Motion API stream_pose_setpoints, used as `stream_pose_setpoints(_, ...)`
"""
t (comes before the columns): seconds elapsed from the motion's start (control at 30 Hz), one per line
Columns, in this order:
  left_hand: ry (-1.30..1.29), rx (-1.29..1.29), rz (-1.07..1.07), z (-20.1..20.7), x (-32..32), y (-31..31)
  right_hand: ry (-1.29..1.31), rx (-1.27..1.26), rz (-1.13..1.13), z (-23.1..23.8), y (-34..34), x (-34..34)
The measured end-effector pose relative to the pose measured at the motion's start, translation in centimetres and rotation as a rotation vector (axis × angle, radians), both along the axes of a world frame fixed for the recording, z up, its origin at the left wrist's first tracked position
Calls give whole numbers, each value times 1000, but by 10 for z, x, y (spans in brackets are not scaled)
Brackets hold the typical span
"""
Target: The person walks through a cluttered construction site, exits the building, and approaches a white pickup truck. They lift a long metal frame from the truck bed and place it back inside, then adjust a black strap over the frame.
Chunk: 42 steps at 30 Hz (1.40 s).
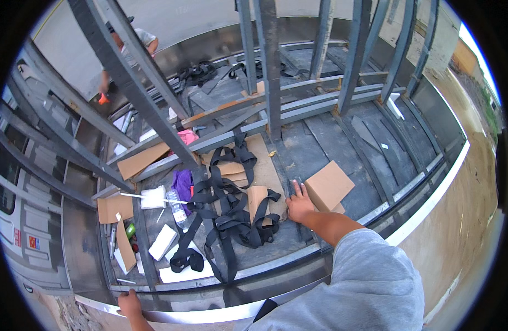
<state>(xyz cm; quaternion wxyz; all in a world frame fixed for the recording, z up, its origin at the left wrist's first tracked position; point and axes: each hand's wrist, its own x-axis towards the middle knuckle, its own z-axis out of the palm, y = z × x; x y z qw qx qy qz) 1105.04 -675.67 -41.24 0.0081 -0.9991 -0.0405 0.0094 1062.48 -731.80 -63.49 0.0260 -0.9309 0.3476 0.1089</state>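
My right hand (300, 206) reaches down into the truck bed, fingers stretched out, next to a brown cardboard box (329, 187). Nothing shows in its grasp. To its left, a tangle of black webbing straps (232, 218) lies over a flattened cardboard sheet (262, 151). My left hand (131, 304) is closed over the metal side panel's top edge (176, 316) at the lower left. Nearest to that hand inside the bed are a cardboard strip (125, 248) and white foam pieces (162, 243).
Upright metal frame bars (269, 66) cross the bed, joined by a low rail (298, 113). A clear plastic bottle (178, 211) lies beside purple cloth (182, 185). Beyond the bars, a person (138, 47) holds an orange object (104, 99). A grey vehicle (30, 220) stands left.
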Motion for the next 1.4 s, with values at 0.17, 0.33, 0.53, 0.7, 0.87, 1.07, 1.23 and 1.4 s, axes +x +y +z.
stream_pose_setpoints(0.17,1,-23,-6,-1,2,3,13,15,-2,-4,-2,-3)
stream_pose_setpoints(0.33,36,-124,0,-10,18,17,-17,-15,11,-12,-5,-5)
stream_pose_setpoints(0.53,-89,-147,45,7,-15,4,-49,12,30,-12,-7,-9)
stream_pose_setpoints(0.7,-100,-311,-335,15,-55,-13,-81,22,25,-18,-9,-11)
stream_pose_setpoints(0.87,-3,-376,-436,24,-143,-67,-98,7,27,-15,-10,-13)
stream_pose_setpoints(1.07,-39,-602,-885,14,-284,-132,14,229,72,30,-15,-20)
stream_pose_setpoints(1.23,-229,-520,-1090,4,-351,-136,143,595,113,57,-61,5)
stream_pose_setpoints(1.4,-305,-573,-968,-8,-374,-119,132,785,437,161,-16,-96)
